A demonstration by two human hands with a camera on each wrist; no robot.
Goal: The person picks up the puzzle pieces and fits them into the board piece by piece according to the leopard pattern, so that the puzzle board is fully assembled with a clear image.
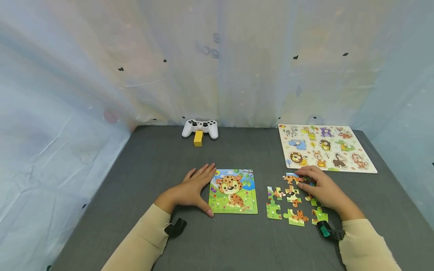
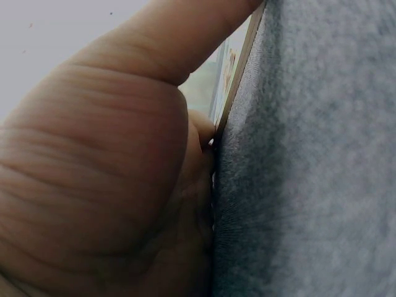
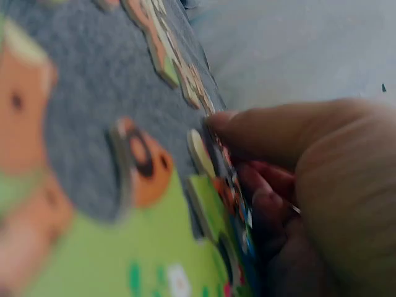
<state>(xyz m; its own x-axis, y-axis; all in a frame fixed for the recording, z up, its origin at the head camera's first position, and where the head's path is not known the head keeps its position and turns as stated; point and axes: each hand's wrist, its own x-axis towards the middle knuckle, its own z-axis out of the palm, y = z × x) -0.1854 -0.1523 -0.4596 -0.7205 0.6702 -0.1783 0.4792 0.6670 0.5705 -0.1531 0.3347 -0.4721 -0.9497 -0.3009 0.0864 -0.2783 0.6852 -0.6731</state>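
Left hand (image 1: 191,191): spread wide beside board (image 1: 233,192), mid-frame, perhaps steadying it.
Right hand (image 1: 326,192): over pieces (image 1: 297,217), centre right; whether pinching one, cannot tell.

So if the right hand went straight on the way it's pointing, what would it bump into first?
Probably the loose orange-and-blue puzzle piece by its fingertips. In the head view, it lies just ahead of the right hand, though height is unclear, so the hand might pass over it.
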